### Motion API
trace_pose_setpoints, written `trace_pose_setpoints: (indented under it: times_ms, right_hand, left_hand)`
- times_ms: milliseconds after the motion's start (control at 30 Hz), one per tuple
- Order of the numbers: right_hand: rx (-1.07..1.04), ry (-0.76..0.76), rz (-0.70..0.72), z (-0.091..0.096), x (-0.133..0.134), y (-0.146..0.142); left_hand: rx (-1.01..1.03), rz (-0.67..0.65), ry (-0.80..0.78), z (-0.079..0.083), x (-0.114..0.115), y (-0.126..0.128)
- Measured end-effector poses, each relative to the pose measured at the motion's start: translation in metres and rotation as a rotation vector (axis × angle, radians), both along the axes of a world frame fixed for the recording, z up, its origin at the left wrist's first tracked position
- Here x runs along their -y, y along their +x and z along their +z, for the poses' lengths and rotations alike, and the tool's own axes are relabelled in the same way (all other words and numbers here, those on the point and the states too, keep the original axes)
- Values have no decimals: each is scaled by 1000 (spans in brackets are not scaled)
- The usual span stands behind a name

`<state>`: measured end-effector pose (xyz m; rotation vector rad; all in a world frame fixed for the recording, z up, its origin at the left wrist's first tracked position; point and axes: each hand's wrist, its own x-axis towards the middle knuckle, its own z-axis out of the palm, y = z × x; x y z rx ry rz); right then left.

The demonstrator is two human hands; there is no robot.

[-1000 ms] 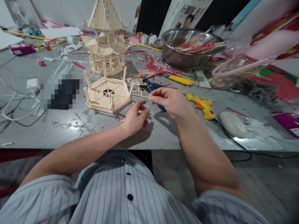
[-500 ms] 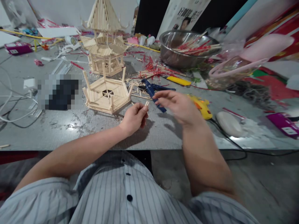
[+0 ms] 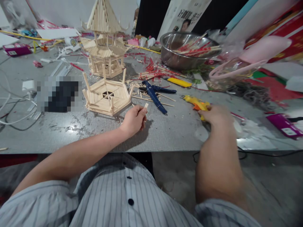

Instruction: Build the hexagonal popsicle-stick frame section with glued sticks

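Note:
Short wooden sticks (image 3: 146,105) poke up from the pinched thumb and fingers of my left hand (image 3: 134,121), just above the table. My right hand (image 3: 219,116) is at the handle of a yellow glue gun (image 3: 194,101), its fingers closed round it, though blurred and partly hidden. The gun's nozzle points left. Beyond my left hand sits a six-sided stick frame (image 3: 96,104) with upright posts and a small opening in its middle. Blue-handled cutters (image 3: 155,98) lie spread between my hands, beside loose cut sticks (image 3: 165,100).
A tiered stick pagoda (image 3: 107,50) stands behind the frame. A steel bowl (image 3: 170,58) with red-and-wood sticks is at the back right, near a yellow knife (image 3: 179,82) and a pink-handled basket (image 3: 213,75). A blurred-out dark object (image 3: 62,96) and white cables (image 3: 11,104) lie left.
My right hand has moved right and down from above the cutters to the glue gun and closed on its handle; the gun has shifted slightly left. My left hand still pinches the sticks.

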<state>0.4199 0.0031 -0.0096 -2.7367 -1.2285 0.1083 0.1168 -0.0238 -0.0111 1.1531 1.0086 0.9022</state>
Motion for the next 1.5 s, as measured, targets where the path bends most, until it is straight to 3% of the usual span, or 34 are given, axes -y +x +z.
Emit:
trace_pose_setpoints:
  times_ms: [67, 200, 400, 533, 667, 800, 933, 1200, 1500]
  right_hand:
    - [-119, 94, -53, 2, 1, -2]
    - [-611, 493, -138, 11, 6, -15]
    - [-1100, 762, 89, 37, 1, -47]
    - [-1293, 707, 346, 48, -7, -76]
    - [-1331, 640, 479, 35, -13, -97]
    - [-1296, 521, 673, 23, -10, -101]
    - [-1233, 494, 804, 22, -1, -94]
    - [-1219, 530, 687, 19, 4, -88]
    - [-1256, 518, 676, 13, 0, -92]
  left_hand:
    - [4, 6, 4, 0, 0, 1]
    - [20, 6, 21, 1, 0, 1]
    - [22, 6, 28, 1, 0, 1]
    - [16, 19, 30, 0, -1, 0]
    - [-4, 34, 30, -1, -3, -1]
    - [-28, 49, 33, 0, -6, -1]
    - [-60, 68, 59, -3, -9, -1]
    - [-145, 32, 131, -11, -7, -2]
    - [-168, -16, 167, -8, -1, -6]
